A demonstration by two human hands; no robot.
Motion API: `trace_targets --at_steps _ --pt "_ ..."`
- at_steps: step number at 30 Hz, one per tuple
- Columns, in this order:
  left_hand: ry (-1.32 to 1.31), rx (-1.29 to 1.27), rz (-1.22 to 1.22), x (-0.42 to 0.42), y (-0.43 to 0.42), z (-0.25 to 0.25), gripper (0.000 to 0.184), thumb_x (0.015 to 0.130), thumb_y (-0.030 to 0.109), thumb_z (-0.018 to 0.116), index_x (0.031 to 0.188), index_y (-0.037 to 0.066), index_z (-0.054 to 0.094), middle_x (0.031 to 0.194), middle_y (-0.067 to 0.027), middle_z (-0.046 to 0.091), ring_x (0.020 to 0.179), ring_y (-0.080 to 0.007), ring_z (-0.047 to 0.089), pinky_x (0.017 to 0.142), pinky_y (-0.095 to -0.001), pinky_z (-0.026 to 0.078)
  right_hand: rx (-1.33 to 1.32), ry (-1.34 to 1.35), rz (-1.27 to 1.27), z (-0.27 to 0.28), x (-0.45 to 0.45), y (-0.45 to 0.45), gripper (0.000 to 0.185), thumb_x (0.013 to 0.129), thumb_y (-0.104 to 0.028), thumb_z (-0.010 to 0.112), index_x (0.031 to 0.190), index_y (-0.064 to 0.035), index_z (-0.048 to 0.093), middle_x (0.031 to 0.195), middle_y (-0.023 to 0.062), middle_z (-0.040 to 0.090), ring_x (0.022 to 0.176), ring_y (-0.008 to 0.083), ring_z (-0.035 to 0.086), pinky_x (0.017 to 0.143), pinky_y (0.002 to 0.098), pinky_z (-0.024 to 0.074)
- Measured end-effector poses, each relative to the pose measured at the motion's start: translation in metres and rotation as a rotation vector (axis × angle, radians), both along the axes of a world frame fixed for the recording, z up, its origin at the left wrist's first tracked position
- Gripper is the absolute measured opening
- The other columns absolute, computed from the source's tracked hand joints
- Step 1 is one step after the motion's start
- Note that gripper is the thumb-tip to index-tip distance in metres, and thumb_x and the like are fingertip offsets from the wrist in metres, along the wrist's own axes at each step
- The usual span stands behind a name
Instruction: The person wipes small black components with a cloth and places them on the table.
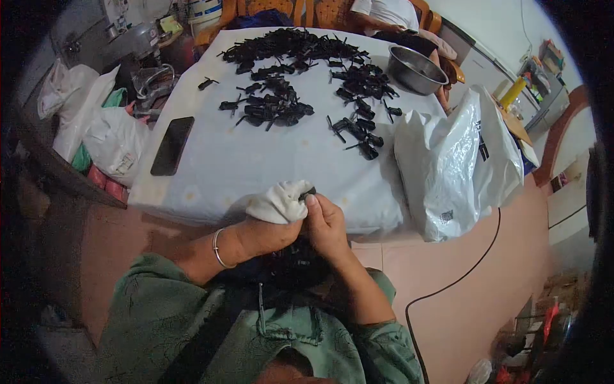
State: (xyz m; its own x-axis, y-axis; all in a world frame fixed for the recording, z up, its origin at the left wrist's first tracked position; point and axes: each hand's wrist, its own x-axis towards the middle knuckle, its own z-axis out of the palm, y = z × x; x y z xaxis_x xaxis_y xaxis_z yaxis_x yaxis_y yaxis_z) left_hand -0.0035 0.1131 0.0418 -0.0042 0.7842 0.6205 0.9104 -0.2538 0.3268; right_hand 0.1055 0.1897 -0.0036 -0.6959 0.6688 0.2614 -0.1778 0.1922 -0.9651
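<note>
My left hand, with a bangle at the wrist, is closed at the near edge of the table. A bunched white cloth covers its fingers; I cannot tell whether it is a glove or a loose rag. My right hand meets it, thumb and fingers pinched on a small black part at the cloth's edge. Most of that part is hidden by cloth and fingers. Beyond my hands, many similar black plastic parts with thin stems lie in a far heap, a middle cluster and a right-hand group.
A phone lies on the left of the white-covered table. A metal bowl stands at the far right, near a seated person. A large white plastic bag leans at the right edge. A black cable crosses the floor.
</note>
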Motion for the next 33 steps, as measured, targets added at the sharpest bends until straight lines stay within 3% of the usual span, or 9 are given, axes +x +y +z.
trace_targets --at_steps 3,5,10,12,16,19,28,30,33 --pt "-0.161 -0.11 0.031 0.002 0.004 -0.002 0.022 0.079 0.006 0.051 0.1 -0.002 0.052 0.081 -0.0112 0.057 0.069 -0.021 0.056 0.061 -0.0308 0.045 -0.057 0.0 -0.009 0.003 0.003 0.004 0.029 0.092 -0.023 0.041 0.073 -0.0008 0.048 0.06 -0.0001 0.046 0.058 0.0064 0.039 0.051 0.0237 0.0363" --pt "-0.721 -0.255 -0.013 0.003 0.004 -0.009 0.024 0.081 0.008 0.053 0.103 0.0 0.05 0.082 -0.0053 0.056 0.071 -0.0148 0.053 0.062 -0.0291 0.045 -0.064 0.0 0.046 0.014 0.012 0.009 0.024 0.089 -0.02 0.046 0.081 0.0009 0.053 0.068 0.0028 0.053 0.063 0.0069 0.045 0.056 0.0232 0.04" --pt "-0.865 -0.151 -0.131 -0.013 0.007 -0.008 0.029 0.082 0.01 0.053 0.109 0.002 0.046 0.081 -0.0036 0.054 0.072 -0.0127 0.051 0.065 -0.0284 0.044 0.086 -0.149 -0.035 0.028 0.02 0.017 0.018 0.081 -0.011 0.058 0.093 0.0024 0.057 0.075 0.0077 0.06 0.065 0.0102 0.052 0.06 0.0247 0.0438" --pt "-1.012 -0.393 0.004 -0.014 0.002 0.008 0.032 0.085 0.011 0.05 0.114 0.002 0.042 0.085 -0.0018 0.053 0.073 -0.0088 0.048 0.064 -0.0241 0.042 0.198 -0.203 0.046 0.021 0.023 0.021 0.014 0.08 -0.009 0.057 0.09 0.0008 0.057 0.069 0.0008 0.055 0.062 0.0053 0.045 0.055 0.0201 0.0382" --pt "-0.878 -0.421 -0.013 -0.018 0.0 -0.001 0.034 0.087 0.012 0.046 0.119 0.003 0.04 0.084 -0.0019 0.052 0.071 -0.0093 0.047 0.063 -0.0237 0.042 0.245 -0.139 -0.002 0.016 0.023 0.021 0.013 0.081 -0.009 0.057 0.088 0.0013 0.059 0.066 0.0003 0.054 0.062 0.0048 0.046 0.056 0.0192 0.0382" --pt "-0.793 -0.501 -0.105 -0.011 -0.004 0.001 0.037 0.086 0.013 0.045 0.122 0.004 0.037 0.08 -0.0014 0.051 0.068 -0.0091 0.046 0.061 -0.0237 0.04 0.274 -0.013 -0.04 0.01 0.017 0.021 0.011 0.08 -0.01 0.058 0.083 0.0014 0.059 0.065 0.0097 0.056 0.058 0.0128 0.051 0.055 0.0255 0.0424" --pt "-0.836 -0.525 -0.03 -0.005 -0.003 0.006 0.036 0.083 0.014 0.047 0.117 0.003 0.04 0.081 -0.0031 0.049 0.073 -0.0125 0.047 0.067 -0.0268 0.042 0.18 -0.085 0.077 0.013 0.016 0.017 0.022 0.09 -0.017 0.046 0.076 -0.0001 0.051 0.062 -0.0023 0.045 0.06 0.0063 0.04 0.055 0.0212 0.0363" --pt "-0.621 -0.464 -0.075 -0.006 0.0 0.008 0.035 0.081 0.014 0.048 0.113 0.002 0.041 0.082 -0.0057 0.051 0.073 -0.0152 0.049 0.066 -0.0293 0.043 0.194 -0.087 0.088 0.007 0.014 0.016 0.026 0.09 -0.02 0.044 0.075 0.0006 0.049 0.057 0.009 0.041 0.054 0.0125 0.039 0.052 0.0274 0.0372" --pt "-0.433 -0.263 -0.149 -0.004 0.002 -0.007 0.033 0.08 0.014 0.048 0.11 0.001 0.043 0.083 -0.0109 0.053 0.073 -0.0233 0.054 0.066 -0.033 0.044 0.127 -0.196 0.142 0.011 0.018 0.019 0.028 0.091 -0.022 0.043 0.074 0.0005 0.048 0.057 0.0069 0.041 0.056 0.0116 0.037 0.053 0.0272 0.0365"
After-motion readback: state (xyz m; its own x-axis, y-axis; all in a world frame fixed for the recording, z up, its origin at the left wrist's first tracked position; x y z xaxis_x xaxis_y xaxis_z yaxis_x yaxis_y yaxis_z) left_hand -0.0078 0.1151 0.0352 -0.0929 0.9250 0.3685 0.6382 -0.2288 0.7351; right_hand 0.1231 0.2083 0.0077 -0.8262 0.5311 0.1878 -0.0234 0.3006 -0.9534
